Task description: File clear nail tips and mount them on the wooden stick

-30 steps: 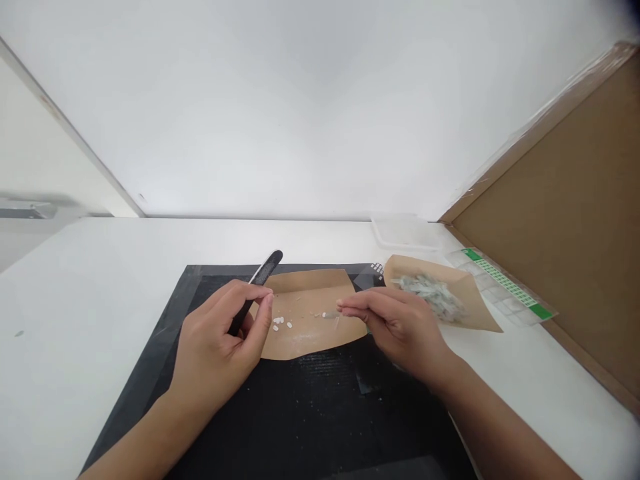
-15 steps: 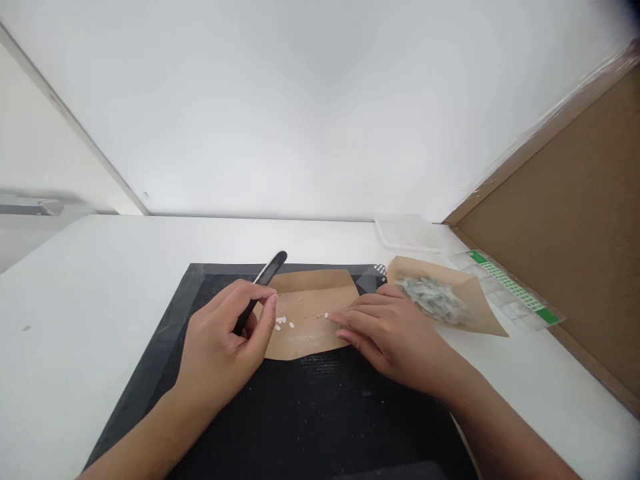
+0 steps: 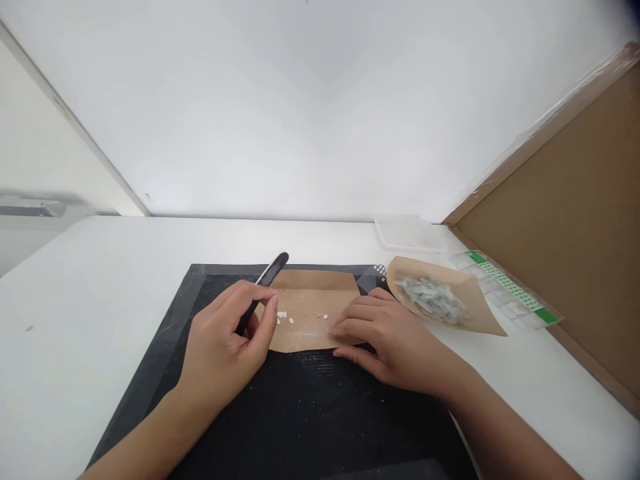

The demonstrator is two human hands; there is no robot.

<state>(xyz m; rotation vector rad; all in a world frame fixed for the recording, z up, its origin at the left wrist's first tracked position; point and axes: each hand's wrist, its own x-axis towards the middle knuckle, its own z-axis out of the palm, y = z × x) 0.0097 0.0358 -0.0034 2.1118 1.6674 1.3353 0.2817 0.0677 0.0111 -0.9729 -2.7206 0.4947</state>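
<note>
Slivers (image 3: 433,301) heaped, white bits (image 3: 285,314) still loose on brown paper (image 3: 309,337) — left hand (image 3: 230,327) clamped on black file (image 3: 273,269), right hand (image 3: 387,333) over paper's right edge — pinch or not, cannot tell.

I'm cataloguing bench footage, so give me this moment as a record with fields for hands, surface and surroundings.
Left hand: grips a flat, round-ended black stick with a white edge
Right hand: fingers over the right side of a brown paper sheet, thumb apart
On the sheet: small white oval pieces
Surface: black mat on a white table
At right: second brown paper holding pale translucent strips; clear plastic case with green band
</note>
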